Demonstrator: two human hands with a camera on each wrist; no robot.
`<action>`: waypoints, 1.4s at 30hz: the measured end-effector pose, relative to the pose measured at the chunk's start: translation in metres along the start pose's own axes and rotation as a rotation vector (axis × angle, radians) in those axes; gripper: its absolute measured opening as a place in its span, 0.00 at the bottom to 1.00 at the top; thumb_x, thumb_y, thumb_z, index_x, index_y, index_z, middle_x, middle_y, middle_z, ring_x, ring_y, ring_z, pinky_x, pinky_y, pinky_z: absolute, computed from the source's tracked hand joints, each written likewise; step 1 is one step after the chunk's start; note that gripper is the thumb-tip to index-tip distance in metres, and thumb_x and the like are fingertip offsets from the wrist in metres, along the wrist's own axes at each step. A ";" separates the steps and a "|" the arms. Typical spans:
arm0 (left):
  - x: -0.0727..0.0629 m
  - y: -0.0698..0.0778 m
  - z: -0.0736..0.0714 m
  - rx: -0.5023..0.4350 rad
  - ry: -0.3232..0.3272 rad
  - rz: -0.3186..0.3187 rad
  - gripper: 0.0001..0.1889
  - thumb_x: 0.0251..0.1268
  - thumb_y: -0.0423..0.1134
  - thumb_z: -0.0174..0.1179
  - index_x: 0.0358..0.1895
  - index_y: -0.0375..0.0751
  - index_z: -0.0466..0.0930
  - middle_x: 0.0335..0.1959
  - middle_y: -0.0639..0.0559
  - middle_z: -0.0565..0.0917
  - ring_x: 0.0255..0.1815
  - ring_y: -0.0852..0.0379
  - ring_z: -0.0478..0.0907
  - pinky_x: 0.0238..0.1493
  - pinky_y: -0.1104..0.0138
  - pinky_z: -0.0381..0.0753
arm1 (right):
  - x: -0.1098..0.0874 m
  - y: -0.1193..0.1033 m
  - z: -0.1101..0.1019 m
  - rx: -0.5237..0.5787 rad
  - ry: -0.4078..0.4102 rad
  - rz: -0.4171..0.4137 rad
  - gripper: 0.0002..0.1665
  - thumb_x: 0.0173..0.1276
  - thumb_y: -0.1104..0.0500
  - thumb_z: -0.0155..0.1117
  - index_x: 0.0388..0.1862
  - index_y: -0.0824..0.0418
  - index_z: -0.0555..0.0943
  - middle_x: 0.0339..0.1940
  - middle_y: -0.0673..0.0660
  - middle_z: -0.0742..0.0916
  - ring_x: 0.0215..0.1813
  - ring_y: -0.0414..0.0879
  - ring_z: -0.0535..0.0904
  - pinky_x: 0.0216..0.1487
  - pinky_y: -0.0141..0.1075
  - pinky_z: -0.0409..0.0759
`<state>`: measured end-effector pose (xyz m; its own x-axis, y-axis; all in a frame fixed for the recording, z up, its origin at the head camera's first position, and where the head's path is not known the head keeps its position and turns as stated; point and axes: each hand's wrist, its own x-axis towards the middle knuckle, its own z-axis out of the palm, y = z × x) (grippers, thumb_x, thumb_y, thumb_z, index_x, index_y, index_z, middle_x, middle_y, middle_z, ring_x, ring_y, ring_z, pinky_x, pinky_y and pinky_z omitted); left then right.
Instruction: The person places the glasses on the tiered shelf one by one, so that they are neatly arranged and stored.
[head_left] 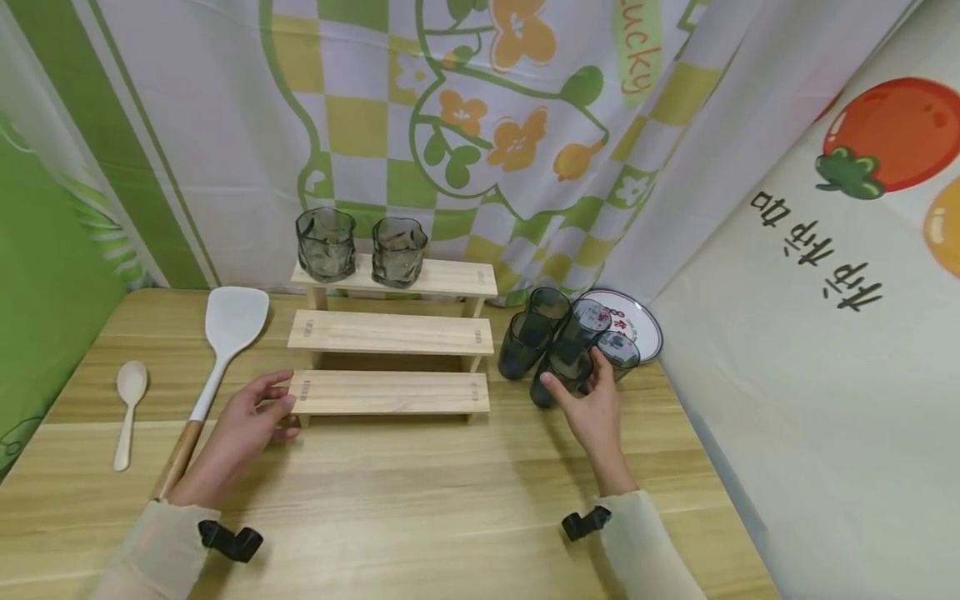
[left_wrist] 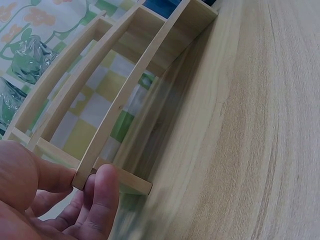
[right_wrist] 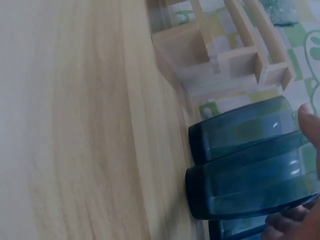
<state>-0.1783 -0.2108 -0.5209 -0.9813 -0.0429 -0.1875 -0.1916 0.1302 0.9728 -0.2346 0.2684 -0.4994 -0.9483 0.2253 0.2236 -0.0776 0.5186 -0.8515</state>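
Observation:
A three-step wooden shelf rack (head_left: 390, 392) stands in the middle of the table. My left hand (head_left: 251, 425) pinches the left end of its lowest board, thumb on one side and fingers curled under it in the left wrist view. To the right of the rack, several dark tinted drinking glasses (head_left: 528, 337) stand upright, close together. My right hand (head_left: 596, 417) is around the front drinking glass (right_wrist: 245, 180), with the thumb on one side and the fingers on the other. Two wavy grey glasses (head_left: 326, 246) sit on the top board.
A white plate (head_left: 648, 333) with a printed pattern lies behind the dark glasses, near the right wall. At left are a white spatula (head_left: 236, 321) with a wooden handle and a small pale spoon (head_left: 131, 383). A patterned curtain (head_left: 360, 125) hangs behind the table.

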 end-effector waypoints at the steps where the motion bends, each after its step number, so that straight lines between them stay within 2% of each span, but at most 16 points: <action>1: 0.000 0.000 0.000 -0.004 -0.001 0.001 0.27 0.82 0.31 0.48 0.78 0.32 0.56 0.62 0.32 0.64 0.43 0.55 0.77 0.45 0.61 0.89 | 0.002 0.002 0.001 0.012 -0.007 0.002 0.61 0.58 0.40 0.79 0.81 0.61 0.57 0.76 0.63 0.68 0.75 0.60 0.63 0.74 0.52 0.66; 8: 0.001 -0.002 -0.001 -0.008 -0.003 0.015 0.27 0.82 0.30 0.48 0.78 0.31 0.56 0.61 0.31 0.64 0.43 0.56 0.77 0.44 0.62 0.89 | 0.020 0.013 0.006 0.140 -0.068 0.006 0.58 0.60 0.49 0.81 0.81 0.58 0.57 0.71 0.58 0.76 0.74 0.51 0.65 0.76 0.47 0.62; 13: 0.001 -0.003 -0.001 -0.005 0.002 0.020 0.26 0.82 0.30 0.48 0.78 0.31 0.56 0.60 0.33 0.64 0.43 0.55 0.77 0.43 0.63 0.89 | 0.020 -0.001 0.003 0.206 -0.117 0.011 0.54 0.60 0.55 0.81 0.79 0.62 0.60 0.70 0.65 0.75 0.72 0.58 0.68 0.73 0.52 0.66; 17: 0.001 -0.003 -0.001 -0.006 0.005 0.020 0.26 0.82 0.30 0.48 0.78 0.31 0.56 0.60 0.33 0.64 0.43 0.55 0.77 0.43 0.63 0.89 | 0.016 -0.015 -0.001 0.218 -0.143 0.000 0.51 0.60 0.56 0.81 0.75 0.66 0.63 0.69 0.70 0.74 0.69 0.64 0.68 0.70 0.54 0.69; 22: 0.000 -0.003 -0.001 -0.005 0.004 0.018 0.27 0.82 0.31 0.48 0.78 0.31 0.56 0.60 0.34 0.64 0.43 0.55 0.77 0.43 0.62 0.89 | 0.018 -0.013 0.000 0.263 -0.163 -0.014 0.50 0.60 0.58 0.81 0.75 0.68 0.63 0.68 0.72 0.73 0.69 0.67 0.68 0.69 0.57 0.70; 26: 0.000 -0.002 -0.001 -0.004 0.007 0.013 0.27 0.81 0.31 0.49 0.78 0.32 0.56 0.59 0.34 0.64 0.44 0.55 0.77 0.43 0.62 0.89 | 0.023 0.008 0.007 0.306 -0.124 -0.035 0.49 0.59 0.58 0.81 0.74 0.65 0.65 0.66 0.67 0.77 0.67 0.60 0.72 0.69 0.54 0.71; 29: 0.001 -0.001 0.001 -0.008 0.005 0.009 0.27 0.81 0.30 0.49 0.78 0.31 0.57 0.59 0.34 0.64 0.43 0.55 0.77 0.43 0.62 0.89 | 0.024 0.023 0.009 0.278 -0.077 -0.037 0.47 0.59 0.54 0.82 0.74 0.61 0.68 0.64 0.60 0.79 0.64 0.52 0.74 0.66 0.48 0.74; 31: 0.001 0.000 0.001 -0.010 0.000 0.009 0.27 0.81 0.30 0.49 0.78 0.31 0.56 0.59 0.34 0.64 0.43 0.54 0.77 0.43 0.63 0.89 | 0.022 0.023 0.007 0.246 -0.057 -0.027 0.46 0.59 0.52 0.82 0.73 0.58 0.69 0.63 0.58 0.80 0.63 0.51 0.75 0.64 0.43 0.75; 33: 0.002 0.000 0.001 -0.012 -0.001 0.007 0.27 0.81 0.31 0.49 0.78 0.32 0.56 0.59 0.34 0.64 0.43 0.54 0.78 0.43 0.63 0.89 | 0.020 0.021 0.003 0.240 -0.048 -0.026 0.45 0.60 0.52 0.81 0.72 0.58 0.70 0.62 0.59 0.80 0.63 0.52 0.75 0.62 0.40 0.76; 38: 0.001 -0.001 0.001 -0.012 0.002 0.007 0.27 0.81 0.30 0.49 0.78 0.32 0.56 0.59 0.35 0.64 0.43 0.54 0.77 0.43 0.62 0.89 | 0.019 0.007 -0.010 0.229 -0.033 -0.047 0.42 0.60 0.58 0.80 0.71 0.62 0.71 0.61 0.65 0.80 0.60 0.59 0.76 0.59 0.42 0.79; 42: 0.001 -0.002 -0.001 -0.015 0.000 0.009 0.27 0.81 0.30 0.48 0.78 0.31 0.56 0.59 0.34 0.64 0.42 0.54 0.78 0.44 0.62 0.89 | 0.021 -0.022 -0.022 0.158 -0.002 -0.080 0.40 0.59 0.55 0.81 0.69 0.58 0.74 0.58 0.61 0.81 0.55 0.54 0.77 0.53 0.38 0.79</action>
<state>-0.1790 -0.2117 -0.5232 -0.9831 -0.0413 -0.1784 -0.1820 0.1160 0.9764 -0.2457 0.2798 -0.4660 -0.9377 0.1863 0.2932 -0.2006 0.3986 -0.8949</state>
